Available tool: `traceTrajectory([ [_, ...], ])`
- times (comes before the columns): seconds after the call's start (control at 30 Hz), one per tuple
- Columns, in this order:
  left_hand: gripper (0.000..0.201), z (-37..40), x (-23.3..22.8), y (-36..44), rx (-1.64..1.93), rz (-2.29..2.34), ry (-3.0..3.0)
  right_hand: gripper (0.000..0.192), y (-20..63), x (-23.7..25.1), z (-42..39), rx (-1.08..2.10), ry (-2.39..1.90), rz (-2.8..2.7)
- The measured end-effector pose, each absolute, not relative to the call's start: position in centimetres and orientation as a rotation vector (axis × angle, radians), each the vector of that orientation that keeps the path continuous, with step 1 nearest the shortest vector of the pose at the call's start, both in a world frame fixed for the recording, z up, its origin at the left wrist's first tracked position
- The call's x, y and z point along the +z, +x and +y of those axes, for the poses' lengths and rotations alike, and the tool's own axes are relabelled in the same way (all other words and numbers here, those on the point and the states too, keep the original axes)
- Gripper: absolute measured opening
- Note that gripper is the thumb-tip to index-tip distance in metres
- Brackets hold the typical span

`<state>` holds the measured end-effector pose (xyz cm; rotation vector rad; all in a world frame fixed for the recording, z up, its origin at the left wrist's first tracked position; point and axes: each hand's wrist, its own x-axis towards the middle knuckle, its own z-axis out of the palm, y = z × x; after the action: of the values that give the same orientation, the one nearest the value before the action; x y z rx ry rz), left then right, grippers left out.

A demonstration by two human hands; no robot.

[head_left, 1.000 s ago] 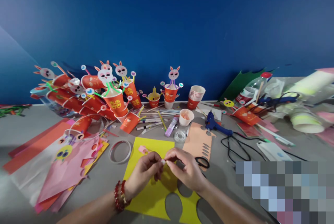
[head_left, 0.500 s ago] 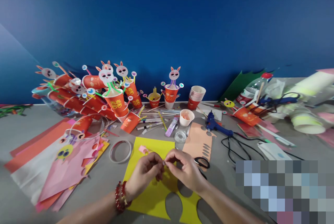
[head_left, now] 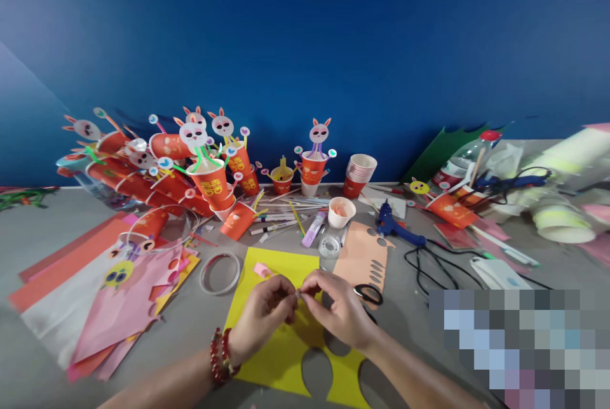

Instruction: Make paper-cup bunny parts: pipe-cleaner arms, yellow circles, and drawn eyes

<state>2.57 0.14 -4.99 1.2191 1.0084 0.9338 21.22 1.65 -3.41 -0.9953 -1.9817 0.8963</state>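
My left hand (head_left: 269, 314) and my right hand (head_left: 339, 308) meet fingertip to fingertip above a yellow paper sheet (head_left: 267, 358) with rounded cut-outs. Both are closed in a pinch around something tiny and pale, too small to name. A small pink piece (head_left: 262, 269) lies on the sheet just beyond my left hand. Beside my right hand are black-handled scissors (head_left: 369, 295), partly hidden, resting by a peach paper sheet (head_left: 359, 250) with leaf-shaped slits.
A tape roll (head_left: 220, 274) lies left of the yellow sheet. Coloured paper (head_left: 119, 326) is piled further left. Orange cups with rabbit faces (head_left: 207, 180) crowd the back left. A blue glue gun (head_left: 398, 228) with black cable lies right; a plastic bottle (head_left: 464, 161) stands behind.
The hands stay almost in place, fingertips still pinched together. The whole view has shifted very slightly.
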Motion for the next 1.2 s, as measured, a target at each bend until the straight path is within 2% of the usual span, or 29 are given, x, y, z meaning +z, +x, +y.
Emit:
traceTrajectory([
  [0.27, 0.013, -0.08, -4.87, 2.43, 0.919, 1.117, 1.534, 0.009, 21.38, -3.66, 1.73, 0.736, -0.98, -2.104],
  [0.5, 0.016, -0.26, -4.72, 2.29, 0.889, 1.178, 1.67, 0.011, 21.23, -3.62, 1.71, 0.578, -0.95, -2.184],
  [1.2, 0.017, -0.26, -4.57, 2.41, 0.884, 1.175, 1.676, 0.013, 21.32, -4.0, 1.82, 0.548, -0.927, -2.205],
])
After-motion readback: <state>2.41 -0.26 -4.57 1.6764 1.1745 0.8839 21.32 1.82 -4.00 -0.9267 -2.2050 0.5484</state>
